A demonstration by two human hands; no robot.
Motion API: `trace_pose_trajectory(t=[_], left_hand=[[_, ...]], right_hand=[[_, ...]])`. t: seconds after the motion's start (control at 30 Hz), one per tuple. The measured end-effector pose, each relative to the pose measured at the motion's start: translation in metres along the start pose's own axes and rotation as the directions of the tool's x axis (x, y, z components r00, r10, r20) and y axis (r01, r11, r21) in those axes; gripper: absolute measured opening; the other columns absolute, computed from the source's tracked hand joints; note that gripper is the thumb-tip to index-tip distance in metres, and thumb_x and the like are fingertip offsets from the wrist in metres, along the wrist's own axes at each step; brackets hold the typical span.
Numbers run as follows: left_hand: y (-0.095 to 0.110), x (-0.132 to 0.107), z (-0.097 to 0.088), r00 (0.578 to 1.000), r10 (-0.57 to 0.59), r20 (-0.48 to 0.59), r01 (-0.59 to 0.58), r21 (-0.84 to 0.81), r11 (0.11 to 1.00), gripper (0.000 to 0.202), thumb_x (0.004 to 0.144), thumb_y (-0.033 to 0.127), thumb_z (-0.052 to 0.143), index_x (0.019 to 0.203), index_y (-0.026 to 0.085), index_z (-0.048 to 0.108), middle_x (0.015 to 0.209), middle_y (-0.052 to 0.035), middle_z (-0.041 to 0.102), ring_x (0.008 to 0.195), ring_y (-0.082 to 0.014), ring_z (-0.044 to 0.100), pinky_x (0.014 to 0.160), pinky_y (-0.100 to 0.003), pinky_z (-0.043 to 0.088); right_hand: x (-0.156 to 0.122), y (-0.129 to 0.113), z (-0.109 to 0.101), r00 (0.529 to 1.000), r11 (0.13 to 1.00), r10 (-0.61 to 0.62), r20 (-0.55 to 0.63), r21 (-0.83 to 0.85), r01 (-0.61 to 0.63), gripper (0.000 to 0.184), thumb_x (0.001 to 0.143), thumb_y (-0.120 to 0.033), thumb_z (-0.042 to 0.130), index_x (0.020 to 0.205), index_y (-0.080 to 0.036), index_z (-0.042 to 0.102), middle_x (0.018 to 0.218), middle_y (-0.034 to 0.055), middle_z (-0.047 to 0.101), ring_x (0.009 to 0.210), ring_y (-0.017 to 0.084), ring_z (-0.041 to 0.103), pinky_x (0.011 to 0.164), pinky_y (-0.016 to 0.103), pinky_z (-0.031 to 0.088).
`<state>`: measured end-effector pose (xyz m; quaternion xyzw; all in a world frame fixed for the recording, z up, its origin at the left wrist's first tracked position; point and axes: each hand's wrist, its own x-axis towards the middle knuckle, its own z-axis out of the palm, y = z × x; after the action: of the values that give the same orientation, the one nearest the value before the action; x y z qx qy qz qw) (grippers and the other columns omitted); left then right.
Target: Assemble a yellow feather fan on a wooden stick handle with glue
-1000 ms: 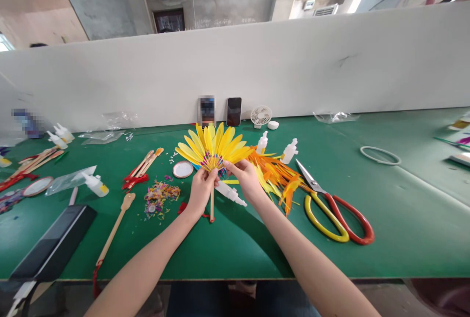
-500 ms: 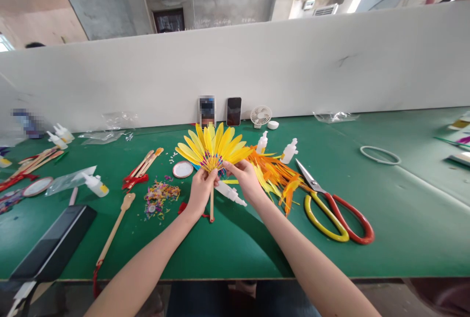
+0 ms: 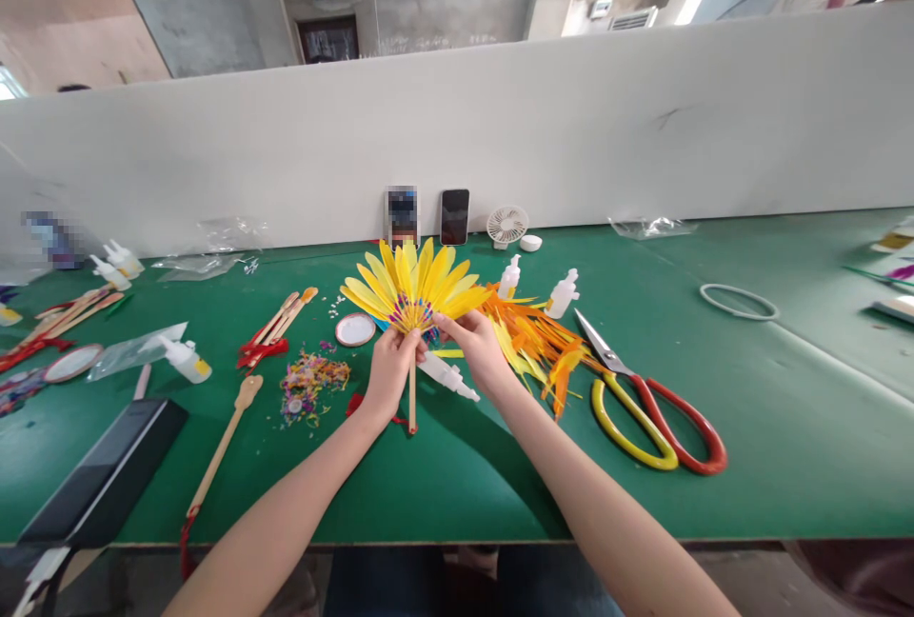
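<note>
Between my hands stands a feather fan [image 3: 412, 286] with yellow feathers spread in a half circle, purple and blue bits at their base, and a thin wooden handle pointing down. My left hand [image 3: 391, 365] is closed around the top of the handle. At the fan's lower right, my right hand [image 3: 477, 343] pinches the base of the feathers between thumb and finger. A white glue bottle [image 3: 449, 376] lies on its side beneath my hands. To the right is a heap of orange and yellow feathers [image 3: 535, 336], with large scissors [image 3: 646, 398] open beside it.
Left of the fan are a pile of coloured shreds [image 3: 314, 382], a round white lid [image 3: 355, 329], wooden sticks [image 3: 284, 320] and a single stick [image 3: 225, 446]. A black box [image 3: 107, 474] stands near the front edge. Two phones, one a dark phone [image 3: 455, 217], and a small fan [image 3: 507, 226] line the partition.
</note>
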<state>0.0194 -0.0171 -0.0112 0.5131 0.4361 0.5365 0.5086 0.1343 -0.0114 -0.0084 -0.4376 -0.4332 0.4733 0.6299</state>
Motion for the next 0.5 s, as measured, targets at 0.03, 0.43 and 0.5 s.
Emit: trace_pose_trajectory(t=[0.03, 0.43, 0.5], left_hand=[[0.0002, -0.0002, -0.0002, 1.000, 0.004, 0.006, -0.004, 0.004, 1.000, 0.021, 0.069, 0.034, 0.053, 0.061, 0.015, 0.050, 0.054, 0.0018, 0.051, 0.051, -0.0091, 0.048, 0.054, -0.023, 0.039], [-0.0031, 0.0009, -0.0005, 0.999, -0.029, -0.015, 0.029, -0.048, 0.998, 0.026, 0.069, 0.040, 0.054, 0.063, 0.015, 0.051, 0.054, 0.0009, 0.053, 0.051, -0.0099, 0.050, 0.054, -0.024, 0.040], [-0.0026, 0.0006, -0.0003, 1.000, -0.020, -0.016, 0.019, -0.037, 0.999, 0.027, 0.069, 0.041, 0.055, 0.062, 0.014, 0.051, 0.054, 0.0009, 0.053, 0.051, -0.0095, 0.049, 0.054, -0.024, 0.040]], right_hand=[[0.0001, 0.0000, -0.0001, 1.000, 1.000, -0.001, -0.003, -0.003, 0.001, 0.034, 0.051, -0.048, 0.068, 0.059, -0.019, 0.052, 0.051, -0.0042, 0.050, 0.049, 0.010, 0.045, 0.051, 0.025, 0.039], [0.0000, -0.0002, 0.0008, 1.000, 1.000, 0.003, -0.008, -0.002, -0.003, 0.034, 0.052, -0.047, 0.068, 0.058, -0.019, 0.051, 0.049, -0.0049, 0.048, 0.049, 0.010, 0.045, 0.050, 0.025, 0.038], [-0.0001, -0.0007, 0.0009, 1.000, 1.000, 0.006, -0.015, 0.000, -0.006, 0.034, 0.051, -0.047, 0.069, 0.058, -0.019, 0.051, 0.049, -0.0050, 0.048, 0.048, 0.009, 0.045, 0.050, 0.025, 0.038]])
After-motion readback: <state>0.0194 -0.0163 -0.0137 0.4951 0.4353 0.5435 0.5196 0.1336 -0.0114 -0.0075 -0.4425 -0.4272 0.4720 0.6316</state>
